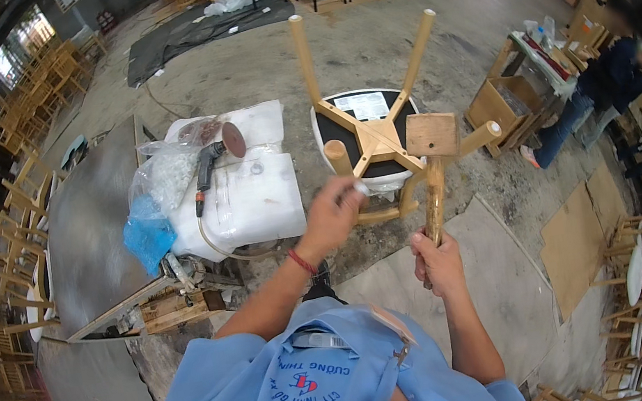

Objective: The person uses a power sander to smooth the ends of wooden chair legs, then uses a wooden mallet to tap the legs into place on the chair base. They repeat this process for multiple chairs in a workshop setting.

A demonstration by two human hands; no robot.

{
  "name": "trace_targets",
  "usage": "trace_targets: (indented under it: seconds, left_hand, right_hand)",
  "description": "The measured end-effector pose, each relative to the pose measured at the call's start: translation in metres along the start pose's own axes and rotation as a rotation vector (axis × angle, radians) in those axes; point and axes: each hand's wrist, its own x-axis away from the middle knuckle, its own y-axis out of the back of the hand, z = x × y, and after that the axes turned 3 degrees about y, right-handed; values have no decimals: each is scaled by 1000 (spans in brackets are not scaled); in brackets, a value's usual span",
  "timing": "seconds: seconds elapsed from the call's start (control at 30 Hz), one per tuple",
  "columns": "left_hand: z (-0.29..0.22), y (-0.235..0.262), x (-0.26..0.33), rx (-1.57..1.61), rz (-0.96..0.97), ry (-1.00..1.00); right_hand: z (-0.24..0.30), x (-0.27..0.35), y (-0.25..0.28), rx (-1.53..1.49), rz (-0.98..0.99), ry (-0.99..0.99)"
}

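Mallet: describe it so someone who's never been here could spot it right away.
Start at the upturned chair near the middle, its legs pointing up. On its near right side, the person's right hand grips the wooden mallet, head up. Unlike the slim, round legs beside it, it ends in a thick, squared block.

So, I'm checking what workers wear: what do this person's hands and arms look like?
Both the left hand and right hand are ungloved. A thin red band circles the left wrist; none shows on the right. The blue shirt has short sleeves, leaving both forearms uncovered.
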Motion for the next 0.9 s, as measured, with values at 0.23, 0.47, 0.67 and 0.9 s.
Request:
trace_targets:
  seconds: [0.23,0.47,0.67,0.9]
  left_hand:
    - [6,64,-87,424,75,299]
    - [17,56,-93,605,241,268]
    - [22,57,-89,605,250,234]
    - [22,56,-91,554,249,210]
  right_hand:
    - [22,2,-5,23,110,246]
    - [15,4,0,70,92,133]
    - [22,5,-6,149,114,100]
    - [60,-10,-5,516,133,291]
